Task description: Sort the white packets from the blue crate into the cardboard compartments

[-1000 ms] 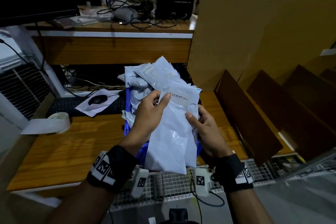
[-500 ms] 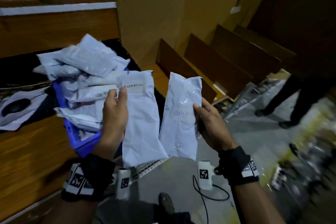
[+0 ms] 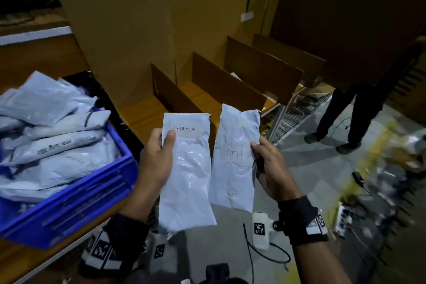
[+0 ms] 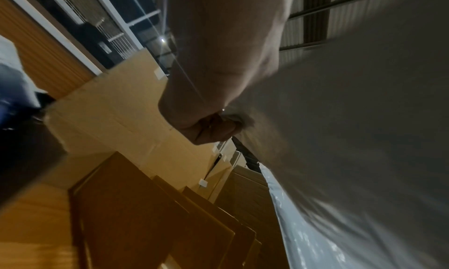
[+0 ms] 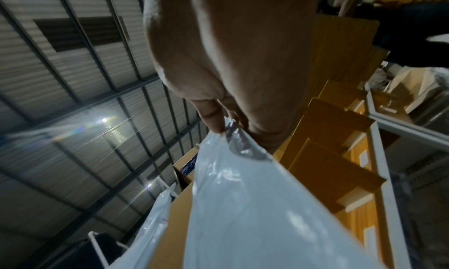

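My left hand [image 3: 159,154] pinches a white packet labelled "EXCEPTION" [image 3: 186,177] by its left edge, thumb on the front. Beside it, my right hand [image 3: 267,163] grips a second white packet [image 3: 232,161] with faint blue writing. Both packets hang upright, side by side, in front of the cardboard compartments [image 3: 221,83]. The blue crate [image 3: 76,200] stands at the left, heaped with more white packets [image 3: 50,136]. In the left wrist view my fingers [image 4: 209,127] curl against the packet [image 4: 352,138]; in the right wrist view my fingers [image 5: 213,117] pinch the packet's [image 5: 255,206] top corner.
Brown cardboard dividers [image 3: 260,69] stand in a row on the wooden table [image 3: 143,115], against a tall cardboard wall [image 3: 143,18]. A wire rack [image 3: 295,113] sits at the table's right end. A person's legs [image 3: 359,108] stand on the floor to the right, among cables.
I have split the two packets apart, one in each hand. My view has swung right from the crate toward the compartments, and the packets have come closer to the dividers.
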`<move>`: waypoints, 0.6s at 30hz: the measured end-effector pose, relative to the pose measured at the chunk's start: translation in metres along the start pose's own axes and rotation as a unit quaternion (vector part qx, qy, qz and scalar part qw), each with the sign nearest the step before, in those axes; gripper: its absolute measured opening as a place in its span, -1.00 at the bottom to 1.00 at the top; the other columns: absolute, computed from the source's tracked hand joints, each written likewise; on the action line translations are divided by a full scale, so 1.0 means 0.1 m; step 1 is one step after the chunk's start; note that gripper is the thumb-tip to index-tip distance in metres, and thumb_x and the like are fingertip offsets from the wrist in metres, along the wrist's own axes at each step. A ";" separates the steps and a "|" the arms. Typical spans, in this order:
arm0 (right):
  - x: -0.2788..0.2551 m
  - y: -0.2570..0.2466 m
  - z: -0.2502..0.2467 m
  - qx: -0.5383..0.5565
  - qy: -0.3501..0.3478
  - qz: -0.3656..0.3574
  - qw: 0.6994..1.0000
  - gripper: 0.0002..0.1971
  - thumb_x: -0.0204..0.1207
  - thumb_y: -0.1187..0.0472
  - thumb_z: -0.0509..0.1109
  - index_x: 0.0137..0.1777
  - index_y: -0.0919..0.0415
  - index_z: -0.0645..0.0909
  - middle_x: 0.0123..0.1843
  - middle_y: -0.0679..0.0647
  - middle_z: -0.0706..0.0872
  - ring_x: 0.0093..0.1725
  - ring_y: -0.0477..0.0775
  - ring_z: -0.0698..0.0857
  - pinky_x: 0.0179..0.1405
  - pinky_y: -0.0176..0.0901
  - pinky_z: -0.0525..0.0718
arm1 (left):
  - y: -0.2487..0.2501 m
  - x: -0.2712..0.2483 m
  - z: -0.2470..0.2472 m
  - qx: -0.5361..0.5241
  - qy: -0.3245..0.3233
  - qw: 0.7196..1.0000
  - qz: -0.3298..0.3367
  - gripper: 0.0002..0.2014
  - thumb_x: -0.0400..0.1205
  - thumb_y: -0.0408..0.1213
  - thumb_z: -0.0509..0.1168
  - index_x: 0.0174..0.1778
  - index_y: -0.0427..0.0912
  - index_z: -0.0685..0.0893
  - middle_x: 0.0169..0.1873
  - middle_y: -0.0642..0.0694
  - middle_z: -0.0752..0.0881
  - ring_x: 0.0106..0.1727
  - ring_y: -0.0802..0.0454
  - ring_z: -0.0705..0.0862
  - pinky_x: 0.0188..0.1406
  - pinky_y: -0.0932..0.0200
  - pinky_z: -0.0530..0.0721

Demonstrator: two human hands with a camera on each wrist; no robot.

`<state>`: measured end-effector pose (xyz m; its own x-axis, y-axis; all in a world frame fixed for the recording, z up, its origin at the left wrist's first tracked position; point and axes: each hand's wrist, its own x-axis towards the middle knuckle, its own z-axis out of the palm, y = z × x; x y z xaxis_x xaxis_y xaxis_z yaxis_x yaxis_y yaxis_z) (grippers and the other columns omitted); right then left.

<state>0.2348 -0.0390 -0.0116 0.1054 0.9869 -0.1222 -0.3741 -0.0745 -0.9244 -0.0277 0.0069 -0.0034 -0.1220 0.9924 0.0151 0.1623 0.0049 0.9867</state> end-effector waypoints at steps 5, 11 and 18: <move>0.12 -0.35 -0.84 0.010 0.041 -0.010 0.999 -0.64 0.90 0.32 0.11 0.60 0.20 0.55 0.43 0.19 0.80 0.37 0.22 0.81 0.20 0.03 0.85 | 0.17 0.02 0.93 0.014 -0.036 0.999 0.019 -0.81 0.84 0.11 0.25 0.08 0.11 0.63 -0.03 0.05 0.87 -0.05 -0.02 0.89 -0.06 -0.20 0.90; 0.38 -0.69 -1.58 -0.031 0.076 -0.016 0.996 -0.65 0.90 0.31 0.12 0.56 0.16 0.60 0.35 0.16 0.85 0.30 0.22 0.85 0.16 0.05 0.85 | 0.29 0.20 1.89 0.003 -0.068 0.998 0.007 -0.82 0.84 0.10 0.26 0.10 0.10 0.64 -0.07 0.09 0.87 -0.08 0.02 0.89 -0.11 -0.18 0.90; 1.09 -0.92 -2.19 -0.051 0.107 -0.014 0.993 -0.65 0.90 0.30 0.12 0.54 0.20 0.63 0.34 0.15 0.85 0.30 0.18 0.84 0.28 0.06 0.83 | 0.36 0.91 2.76 -0.009 -0.080 0.997 0.004 -0.82 0.85 0.10 0.24 0.14 0.09 0.61 0.01 0.02 0.85 -0.07 0.04 0.89 -0.06 -0.20 0.91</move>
<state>0.4827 0.0436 -0.0189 0.3120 0.9364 -0.1608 -0.2752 -0.0730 -0.9586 0.2374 0.1311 -0.0116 0.0372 0.9993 -0.0010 0.1449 -0.0044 0.9894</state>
